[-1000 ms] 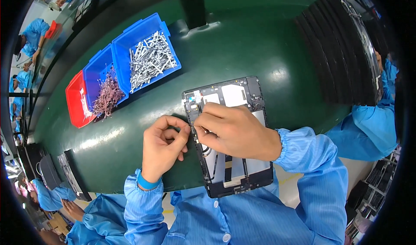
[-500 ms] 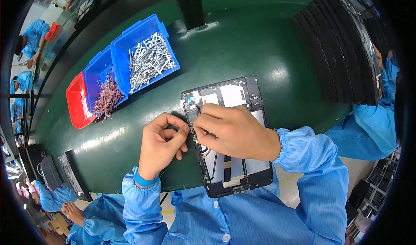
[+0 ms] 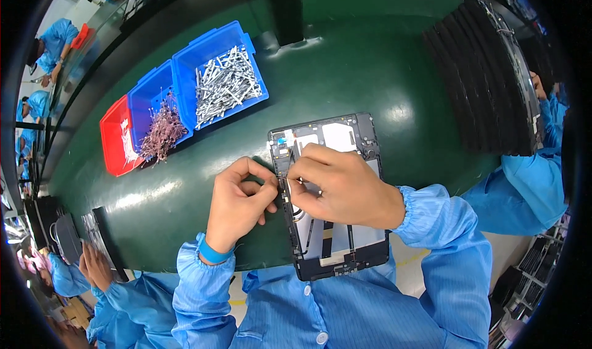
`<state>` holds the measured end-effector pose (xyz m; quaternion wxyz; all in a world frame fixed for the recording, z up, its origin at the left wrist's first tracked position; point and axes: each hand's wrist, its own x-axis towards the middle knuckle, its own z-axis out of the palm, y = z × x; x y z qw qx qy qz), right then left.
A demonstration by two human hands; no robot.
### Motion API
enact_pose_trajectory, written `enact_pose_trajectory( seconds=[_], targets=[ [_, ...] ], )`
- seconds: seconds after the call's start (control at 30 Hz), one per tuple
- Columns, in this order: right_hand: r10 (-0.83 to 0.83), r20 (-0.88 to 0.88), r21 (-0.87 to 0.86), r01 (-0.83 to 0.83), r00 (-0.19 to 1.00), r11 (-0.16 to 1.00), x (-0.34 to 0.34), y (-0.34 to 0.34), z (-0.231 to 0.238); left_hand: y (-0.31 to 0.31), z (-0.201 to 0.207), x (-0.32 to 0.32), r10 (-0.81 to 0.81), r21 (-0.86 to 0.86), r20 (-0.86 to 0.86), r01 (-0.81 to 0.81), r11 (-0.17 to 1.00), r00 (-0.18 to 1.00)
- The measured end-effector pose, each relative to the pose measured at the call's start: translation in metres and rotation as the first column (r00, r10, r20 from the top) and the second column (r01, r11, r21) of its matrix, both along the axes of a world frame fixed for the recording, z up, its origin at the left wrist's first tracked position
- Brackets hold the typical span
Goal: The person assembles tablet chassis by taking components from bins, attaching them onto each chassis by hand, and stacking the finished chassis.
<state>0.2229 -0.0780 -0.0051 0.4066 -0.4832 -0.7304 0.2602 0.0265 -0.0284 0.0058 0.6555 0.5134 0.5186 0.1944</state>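
Observation:
An opened tablet (image 3: pixel 367 237), its black frame, silver plate, thin dark cables and small boards exposed, lies at the bench's near edge. My left hand (image 3: pixel 237 204), with a blue band at the wrist, is at its left edge, thumb and forefinger pinched together. Over the tablet's upper left part, my right hand (image 3: pixel 345 185) is also closed in a pinch, its fingertips close to that same left edge. What either pinch holds is too small or hidden to make out. A thin dark strip shows just above the right fingertips.
A blue bin of silvery strips (image 3: pixel 228 84), a blue bin of reddish wired parts (image 3: pixel 163 130) and a red bin of white pieces (image 3: pixel 127 142) stand at the back left. Black padded trays (image 3: pixel 481 84) are stacked at right. A co-worker's hand (image 3: pixel 95 266) touches another panel at left.
The whole view has shifted slightly, so the bins and tablet appear farther right. Both my hands keep their pinches at the tablet's left edge. The co-worker's hand at left has moved up onto the panel.

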Motion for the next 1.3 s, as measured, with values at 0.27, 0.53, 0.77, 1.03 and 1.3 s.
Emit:
enact_pose_trajectory(
  seconds=[0.27,0.53,0.77,1.03,1.3],
  targets=[
    [-0.086,0.061,-0.090,0.091,0.994,0.992,0.001,-0.004,0.005,0.002,-0.006,-0.006,-0.064,-0.006,0.050,0.064,0.998,0.997],
    [-0.080,0.110,-0.081,0.089,0.991,0.993,-0.002,0.002,0.009,0.009,-0.003,-0.001,-0.101,0.033,0.025,0.100,0.994,0.995],
    [-0.132,0.061,-0.232,0.142,0.989,0.962,0.014,0.049,0.041,0.008,-0.009,0.004,-0.100,0.134,0.035,0.094,0.986,0.994],
    [-0.198,0.495,0.362,0.007,0.846,0.932,-0.027,0.119,0.041,0.016,-0.010,-0.013,-0.199,0.053,0.133,0.193,0.980,0.971],
    [-0.117,0.686,0.163,0.005,0.718,0.987,-0.041,0.147,0.032,0.019,-0.007,-0.011,-0.214,0.017,0.118,0.214,0.977,0.970]
  ],
)
